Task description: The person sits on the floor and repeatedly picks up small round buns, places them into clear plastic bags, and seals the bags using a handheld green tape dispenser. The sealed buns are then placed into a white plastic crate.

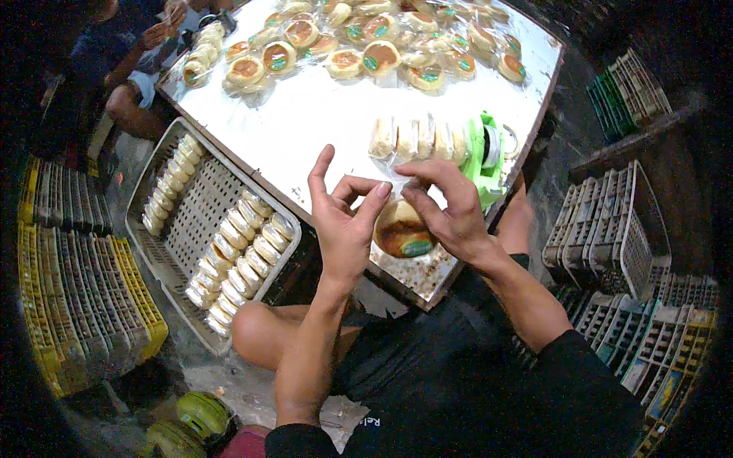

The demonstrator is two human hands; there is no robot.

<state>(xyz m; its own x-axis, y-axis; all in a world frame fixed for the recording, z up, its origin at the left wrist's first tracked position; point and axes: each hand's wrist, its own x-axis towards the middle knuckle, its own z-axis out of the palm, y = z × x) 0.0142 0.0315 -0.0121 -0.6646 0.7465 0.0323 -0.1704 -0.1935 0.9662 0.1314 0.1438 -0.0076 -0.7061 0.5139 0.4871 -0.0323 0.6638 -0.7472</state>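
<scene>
Left: my left hand (347,221), index finger raised, thumb and curled fingers pinching the clear bag (396,188) at its neck | middle: bagged bun (400,227), round, pale-edged, glossy brown top, oval green label (417,248), over the counter (290,145) at its near corner | right: my right hand (452,214), fingertips narrow on that neck

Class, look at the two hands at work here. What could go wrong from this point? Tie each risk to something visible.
The left hand and right hand meet at the clear bag's thin neck; the plastic might tear or slip open.

The round bun is over the table's near corner, so a slip could drop it.

The green dispenser stands near the table's right edge; a knock might topple it.
</scene>
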